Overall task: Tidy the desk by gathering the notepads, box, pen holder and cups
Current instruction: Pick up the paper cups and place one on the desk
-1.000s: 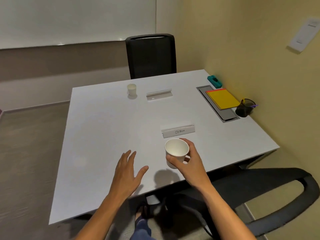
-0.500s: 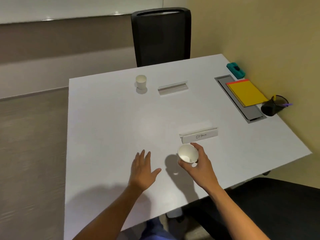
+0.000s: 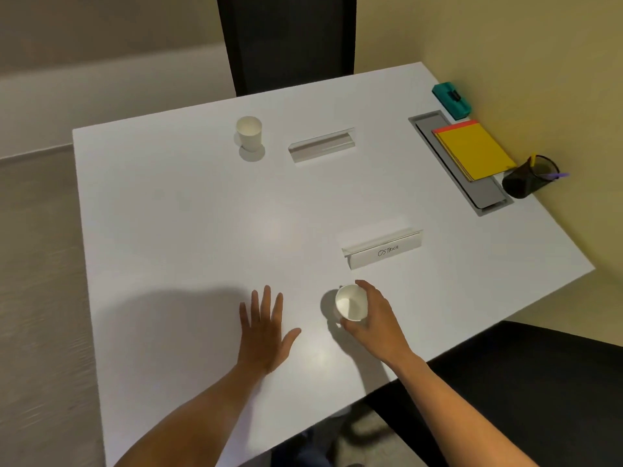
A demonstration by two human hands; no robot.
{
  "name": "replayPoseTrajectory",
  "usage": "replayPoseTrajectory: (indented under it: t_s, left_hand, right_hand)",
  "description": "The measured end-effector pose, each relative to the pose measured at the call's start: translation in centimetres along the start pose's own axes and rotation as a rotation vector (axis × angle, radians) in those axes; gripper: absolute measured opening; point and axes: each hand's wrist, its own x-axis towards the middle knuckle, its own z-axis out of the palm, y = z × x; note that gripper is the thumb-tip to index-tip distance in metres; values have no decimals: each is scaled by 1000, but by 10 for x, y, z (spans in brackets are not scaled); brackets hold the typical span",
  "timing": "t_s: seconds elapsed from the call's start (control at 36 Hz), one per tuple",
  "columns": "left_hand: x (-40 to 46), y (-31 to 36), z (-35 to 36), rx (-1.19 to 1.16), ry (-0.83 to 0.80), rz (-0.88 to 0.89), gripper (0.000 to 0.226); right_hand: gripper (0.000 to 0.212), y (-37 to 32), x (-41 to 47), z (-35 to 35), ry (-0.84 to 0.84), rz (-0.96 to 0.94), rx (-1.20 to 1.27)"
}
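Right hand [image 3: 376, 318] grips near cup [image 3: 350, 303] just short of the name card [image 3: 384, 252], left hand [image 3: 264, 326] flat and open on the desk [image 3: 185, 230] beside it, far cup [image 3: 249, 133], notepads [image 3: 472, 151], box [image 3: 451, 99] and pen holder [image 3: 526, 176] well beyond the card.

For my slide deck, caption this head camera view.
Right hand grips a paper cup on the white desk; left hand open beside it.

Setting: office mtg room, probably. White table [image 3: 188, 210] w/ recessed cable tray [image 3: 485, 193]; two name-card holders, one [image 3: 384, 252] marked "OSTRICH"; black mesh chair [image 3: 286, 42]; yellow notepads [image 3: 472, 151]; mesh pen holder [image 3: 526, 178]; plain walls.
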Motion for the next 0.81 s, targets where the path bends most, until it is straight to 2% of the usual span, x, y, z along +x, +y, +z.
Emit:
replayPoseTrajectory:
  t_s: [0.14,0.81]
  left_hand:
    - [0,-2,12,17,71,21,86]
    - [3,-5,17,4,60,11,84]
  right_hand:
    - [85,-1,7,6,-11,-19,-56]
    - [82,3,21,20,-14,90,-73]
